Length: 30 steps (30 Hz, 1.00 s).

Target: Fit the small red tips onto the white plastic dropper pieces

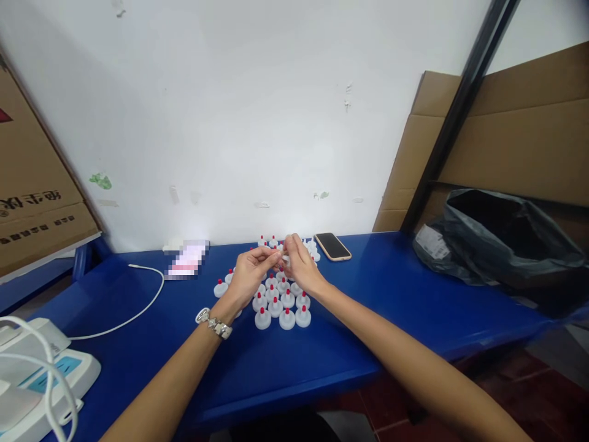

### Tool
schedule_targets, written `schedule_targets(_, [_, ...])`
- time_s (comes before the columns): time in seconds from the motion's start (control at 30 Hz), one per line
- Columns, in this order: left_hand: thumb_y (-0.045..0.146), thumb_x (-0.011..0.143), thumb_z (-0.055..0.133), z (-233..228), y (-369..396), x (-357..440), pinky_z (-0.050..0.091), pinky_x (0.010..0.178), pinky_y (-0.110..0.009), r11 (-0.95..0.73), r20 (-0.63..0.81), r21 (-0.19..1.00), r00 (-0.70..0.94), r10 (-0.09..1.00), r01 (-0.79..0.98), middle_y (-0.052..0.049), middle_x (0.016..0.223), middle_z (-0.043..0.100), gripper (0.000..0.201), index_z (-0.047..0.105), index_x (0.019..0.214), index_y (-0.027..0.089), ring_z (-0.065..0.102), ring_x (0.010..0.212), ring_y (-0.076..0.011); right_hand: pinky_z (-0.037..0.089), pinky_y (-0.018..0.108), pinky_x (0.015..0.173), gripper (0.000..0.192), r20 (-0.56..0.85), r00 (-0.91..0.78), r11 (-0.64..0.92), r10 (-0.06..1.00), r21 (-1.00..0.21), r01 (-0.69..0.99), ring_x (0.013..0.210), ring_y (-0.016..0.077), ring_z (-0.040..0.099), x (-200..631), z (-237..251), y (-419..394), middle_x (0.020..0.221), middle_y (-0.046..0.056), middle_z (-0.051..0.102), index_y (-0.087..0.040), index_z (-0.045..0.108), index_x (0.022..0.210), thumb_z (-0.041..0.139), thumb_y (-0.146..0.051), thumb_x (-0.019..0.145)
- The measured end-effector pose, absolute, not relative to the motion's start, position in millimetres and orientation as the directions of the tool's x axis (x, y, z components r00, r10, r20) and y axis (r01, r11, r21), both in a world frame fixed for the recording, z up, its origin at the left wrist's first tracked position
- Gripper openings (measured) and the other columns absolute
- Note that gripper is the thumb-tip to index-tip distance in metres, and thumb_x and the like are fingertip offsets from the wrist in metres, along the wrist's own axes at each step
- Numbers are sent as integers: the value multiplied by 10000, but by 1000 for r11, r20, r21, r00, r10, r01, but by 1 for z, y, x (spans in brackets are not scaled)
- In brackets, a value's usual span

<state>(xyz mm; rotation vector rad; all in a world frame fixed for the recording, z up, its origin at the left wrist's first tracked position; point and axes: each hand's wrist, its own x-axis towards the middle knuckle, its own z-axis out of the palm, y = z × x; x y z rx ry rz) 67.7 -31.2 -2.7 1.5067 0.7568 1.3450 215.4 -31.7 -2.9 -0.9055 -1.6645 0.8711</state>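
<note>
My left hand (251,273), with a watch at its wrist, pinches at something too small to make out. Its fingertips meet those of my right hand (300,265), which is closed around a white nozzle cap (286,259), mostly hidden by the fingers. Below and around both hands, several white nozzle caps with red tips (287,318) stand upright on the blue table (368,294). Just behind my right hand is a group of white caps without red tips (311,247). My hands and forearms hide part of the caps.
A phone (334,246) lies right of the caps. At left are a blurred-out pink item (186,259), a white cable (151,294) and a white device (69,368). A dark plastic bag (501,239) sits at right, near cardboard (529,135). A white wall (257,123) stands behind.
</note>
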Motion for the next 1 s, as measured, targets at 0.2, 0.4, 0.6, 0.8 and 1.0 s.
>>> schedule_targets(0.2, [433, 748, 777, 15, -16, 56, 505, 765, -274, -339, 353, 933, 122, 928, -119, -51, 839, 735, 327, 743, 915, 155, 633, 754, -143, 441, 284, 608, 333, 330, -457, 365, 826, -931, -12, 608, 148, 599, 230, 15, -27, 661, -34, 600, -234, 433, 876, 554, -545, 887])
schedule_targets(0.4, [512, 852, 628, 25, -5, 55, 489, 737, -297, -440, 426, 881, 109, 898, 176, -66, 831, 730, 375, 713, 904, 151, 634, 756, -177, 448, 297, 777, 200, 494, -159, 494, 855, -679, 543, 866, 174, 590, 256, 23, 21, 913, 41, 645, -197, 666, 840, 682, -387, 781])
schedule_targets(0.6, [443, 923, 514, 12, -13, 48, 435, 750, -334, -574, 538, 477, 295, 789, 666, -41, 862, 721, 301, 696, 852, 214, 626, 825, -220, 443, 233, 675, 193, 284, -134, 255, 949, -450, 856, 769, 150, 630, 261, 19, 84, 873, 37, 712, -187, 709, 936, 610, -236, 778])
schedule_targets(0.8, [423, 957, 446, 7, -20, 41, 404, 746, -356, -577, 480, 272, 411, 775, 770, -34, 878, 711, 312, 682, 867, 239, 590, 895, -242, 470, 312, 794, 195, 180, -97, 159, 979, -369, 916, 887, 242, 670, 242, 14, 114, 938, 114, 741, -167, 746, 853, 651, -148, 683])
schedule_targets(1.0, [392, 961, 443, 4, -22, 42, 386, 772, -376, -573, 448, 248, 432, 783, 781, -21, 870, 715, 294, 681, 871, 244, 572, 883, -237, 467, 299, 837, 136, 58, -150, 161, 987, -406, 900, 878, 212, 676, 216, 13, 119, 835, 65, 756, -178, 759, 799, 642, -214, 739])
